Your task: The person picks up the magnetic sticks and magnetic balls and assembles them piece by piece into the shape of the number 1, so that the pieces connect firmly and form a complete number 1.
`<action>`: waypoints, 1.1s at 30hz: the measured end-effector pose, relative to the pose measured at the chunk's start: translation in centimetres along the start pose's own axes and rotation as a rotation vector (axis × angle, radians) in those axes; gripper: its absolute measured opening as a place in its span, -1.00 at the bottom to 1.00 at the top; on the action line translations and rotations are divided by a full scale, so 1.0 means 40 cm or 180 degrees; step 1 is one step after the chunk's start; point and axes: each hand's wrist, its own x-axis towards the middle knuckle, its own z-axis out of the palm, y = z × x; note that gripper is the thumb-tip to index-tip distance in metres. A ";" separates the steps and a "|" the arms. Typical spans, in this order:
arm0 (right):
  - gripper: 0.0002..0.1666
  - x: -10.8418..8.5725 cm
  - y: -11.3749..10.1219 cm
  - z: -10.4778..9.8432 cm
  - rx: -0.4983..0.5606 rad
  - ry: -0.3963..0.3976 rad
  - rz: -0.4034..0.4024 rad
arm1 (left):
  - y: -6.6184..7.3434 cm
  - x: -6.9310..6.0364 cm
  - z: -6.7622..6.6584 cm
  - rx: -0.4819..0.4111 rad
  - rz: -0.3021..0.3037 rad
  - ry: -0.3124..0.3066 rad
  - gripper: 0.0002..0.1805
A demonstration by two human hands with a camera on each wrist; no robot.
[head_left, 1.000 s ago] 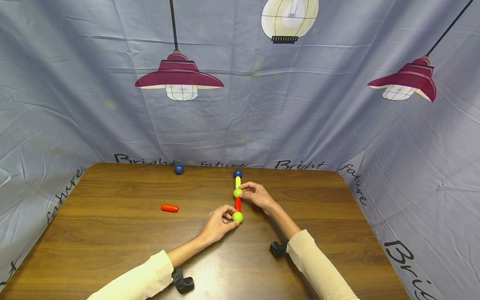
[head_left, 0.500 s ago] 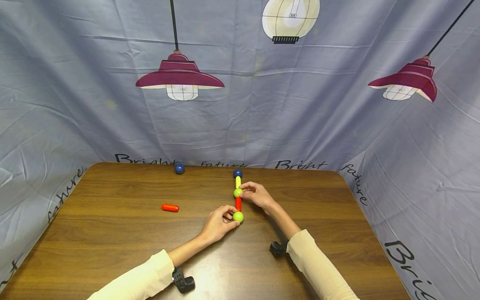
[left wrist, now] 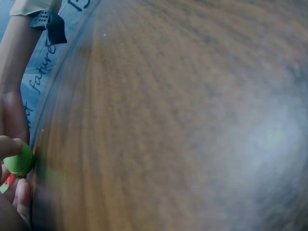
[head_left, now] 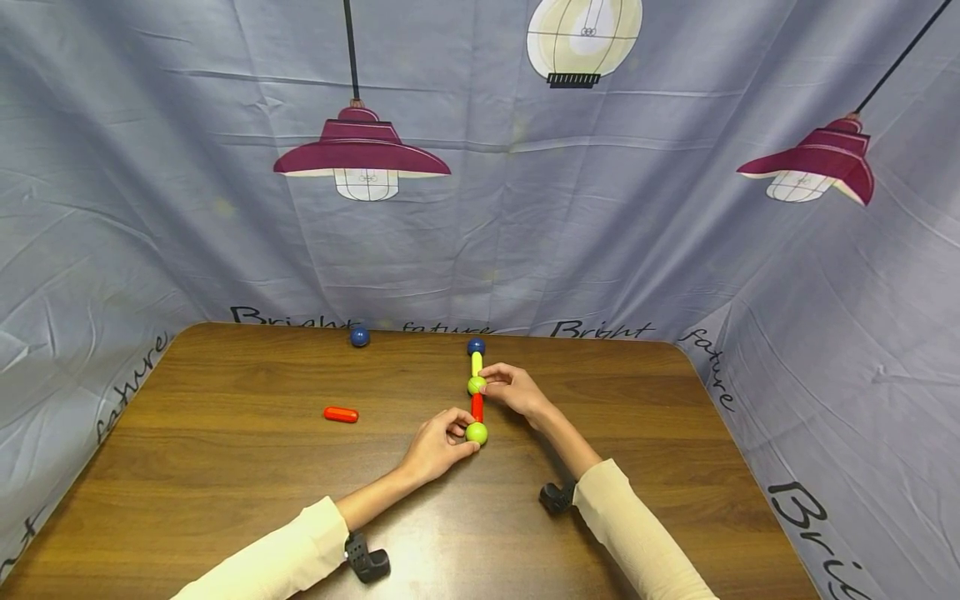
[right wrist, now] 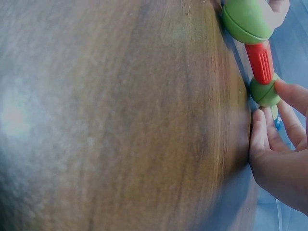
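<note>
A straight chain of balls and rods lies on the table, running away from me. Its near green ball (head_left: 476, 433) is pinched between the thumb and fingers of my left hand (head_left: 437, 447). A red rod (head_left: 477, 407) joins that ball to the middle green ball (head_left: 476, 386), which my right hand (head_left: 516, 392) pinches from the right side. Beyond it come a yellow rod (head_left: 477, 364) and a dark blue ball (head_left: 476, 347) at the far end. In the right wrist view, the ridged red rod (right wrist: 260, 62) sits between both green balls, touching each.
A loose red rod (head_left: 341, 414) lies on the left part of the wooden table (head_left: 225, 467). A loose blue ball (head_left: 360, 337) rests near the back edge. A grey-blue printed curtain (head_left: 480, 250) hangs behind the table and along its sides.
</note>
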 end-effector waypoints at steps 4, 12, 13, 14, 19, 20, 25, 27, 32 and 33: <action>-0.64 0.002 0.003 0.000 0.0017 -0.0005 -0.0022 | 0.003 0.004 -0.011 -0.0170 -0.0053 -0.0052 -0.64; -0.64 0.003 0.002 0.000 -0.0012 0.0006 0.0006 | -0.001 0.027 -0.067 -0.0340 -0.0133 0.0091 -0.69; -0.64 0.003 0.002 0.000 -0.0028 0.0014 0.0010 | -0.003 0.032 -0.078 -0.0331 -0.0158 0.0138 -0.69; -0.64 0.003 0.002 0.000 -0.0042 0.0019 0.0012 | -0.006 0.037 -0.091 -0.0300 -0.0168 0.0191 -0.69; -0.64 0.003 0.001 0.000 -0.0093 0.0050 0.0046 | -0.019 0.065 -0.159 -0.0104 -0.0348 0.0464 -0.67; -0.64 0.002 0.001 0.000 -0.0086 0.0044 0.0047 | -0.020 0.070 -0.174 -0.0068 -0.0375 0.0507 -0.66; -0.64 0.000 -0.002 -0.001 -0.0071 0.0014 0.0061 | -0.028 0.076 -0.240 -0.0050 -0.0518 0.0654 -0.62; -0.64 -0.001 -0.003 -0.001 -0.0076 0.0011 0.0048 | -0.035 0.071 -0.264 -0.0026 -0.0565 0.0691 -0.61; -0.64 -0.002 -0.003 -0.003 -0.0066 0.0000 0.0023 | -0.055 0.042 -0.317 0.0044 -0.0659 0.0738 -0.60; -0.63 -0.002 -0.003 -0.003 -0.0052 -0.0003 0.0036 | -0.059 0.035 -0.327 0.0065 -0.0658 0.0751 -0.60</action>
